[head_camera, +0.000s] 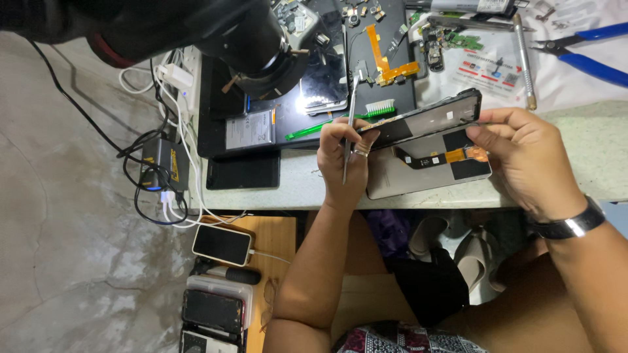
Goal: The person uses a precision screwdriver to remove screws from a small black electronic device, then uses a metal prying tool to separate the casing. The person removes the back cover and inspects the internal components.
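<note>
My left hand (345, 160) pinches one end of a black phone frame (432, 117) and also grips thin metal tweezers (348, 134) that point up and down. My right hand (523, 157) holds the other end of the frame and of a screen panel (425, 171) below it. The panel's back is grey with a dark flex cable and an orange tab. Frame and panel are spread apart like an open book above the table's front edge.
A microscope head (261, 46) hangs over a black mat (314, 78) with phone parts, an orange flex strip (386, 62) and a green toothbrush (340, 121). Blue pliers (589, 55) lie far right. Chargers and cables (163, 170) sit left; phones (222, 245) rest on a low stool.
</note>
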